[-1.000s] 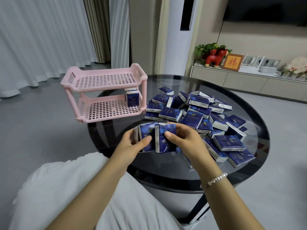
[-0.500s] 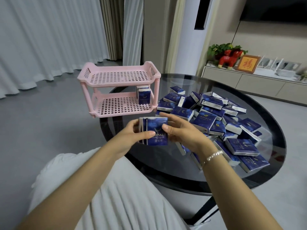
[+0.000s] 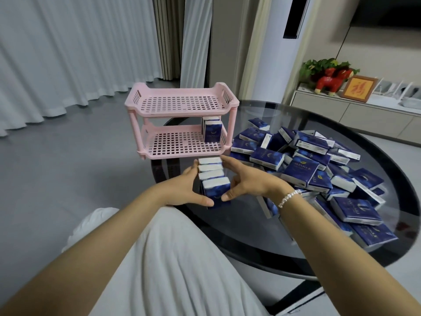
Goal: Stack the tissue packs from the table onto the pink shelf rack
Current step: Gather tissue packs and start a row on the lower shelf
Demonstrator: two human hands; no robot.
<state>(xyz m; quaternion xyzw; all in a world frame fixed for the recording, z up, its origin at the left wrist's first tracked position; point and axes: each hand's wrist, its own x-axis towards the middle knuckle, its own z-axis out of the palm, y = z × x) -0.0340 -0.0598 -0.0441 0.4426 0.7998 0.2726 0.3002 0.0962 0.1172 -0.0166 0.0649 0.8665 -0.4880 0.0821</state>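
A row of several blue tissue packs (image 3: 213, 179) stands upright between my two hands, just in front of the pink shelf rack (image 3: 182, 124). My left hand (image 3: 184, 190) grips the row from the left, thumb under its near end. My right hand (image 3: 248, 181) grips it from the right, fingers along the side. The two-tier rack stands at the round glass table's left edge. A few upright packs (image 3: 211, 131) sit at the right end of its lower tier. Its top tier is bare.
A loose heap of blue tissue packs (image 3: 314, 169) covers the right half of the dark glass table (image 3: 262, 224). My lap in light trousers is below the hands. A low cabinet with ornaments stands far right; curtains hang at the left.
Both hands have carried the row of packs forward toward the rack's lower tier. The packs have turned so their white top edges face up.
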